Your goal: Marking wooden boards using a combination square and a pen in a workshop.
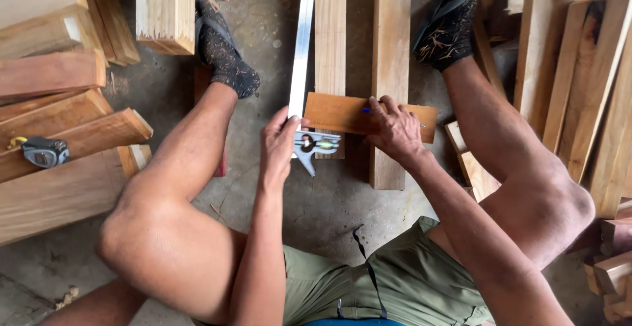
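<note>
A short reddish-brown wooden board lies across two long pale planks on the concrete floor. My left hand holds a combination square against the board's left end, its steel ruler running away from me. My right hand rests on the board, gripping a blue pen with its tip on the wood. My bare legs and sandalled feet frame the work on both sides.
A grey and yellow tape measure sits on stacked timber at the left. More planks lean at the right, with offcuts beside my right leg. A thick block stands at the top.
</note>
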